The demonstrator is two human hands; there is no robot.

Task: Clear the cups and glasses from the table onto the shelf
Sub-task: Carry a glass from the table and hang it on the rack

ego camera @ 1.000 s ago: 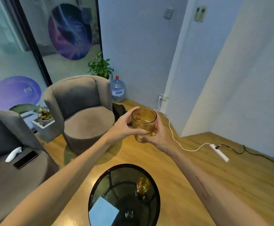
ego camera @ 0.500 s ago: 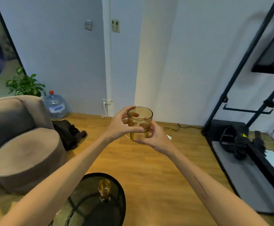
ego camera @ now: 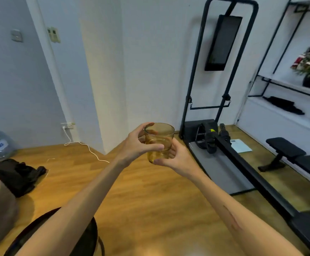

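Amber glass [ego camera: 158, 143] held upright in midair; shelf [ego camera: 287, 85] at far right.

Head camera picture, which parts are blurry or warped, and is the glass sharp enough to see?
In the head view, the amber glass held by the left hand and right hand is fairly sharp. The shelf at the right edge is smeared with blur, and wide-angle distortion bends the black frame.
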